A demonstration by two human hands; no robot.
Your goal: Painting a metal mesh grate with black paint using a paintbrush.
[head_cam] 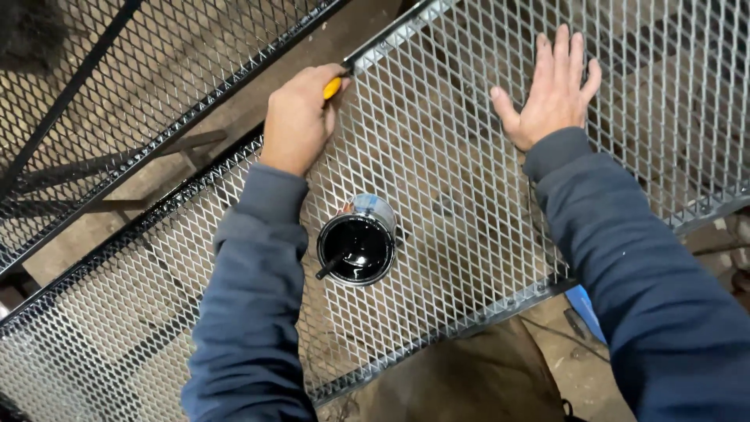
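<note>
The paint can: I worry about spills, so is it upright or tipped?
Upright. The paint can stands on the mesh panel, its open round mouth facing up, glossy black paint level inside, a stick leaning in it.

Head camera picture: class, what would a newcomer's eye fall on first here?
An open can of black paint stands mid-frame on a metal mesh panel. Above it, the left hand grips a yellow-handled tool at the panel's black frame, while the right hand presses flat on the mesh, upper right.

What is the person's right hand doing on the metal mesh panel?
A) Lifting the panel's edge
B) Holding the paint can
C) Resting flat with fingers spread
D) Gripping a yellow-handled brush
C: the right hand lies open and flat on the mesh panel, fingers spread, holding nothing; the left hand grips the yellow-handled brush, and the paint can stands untouched.
</note>
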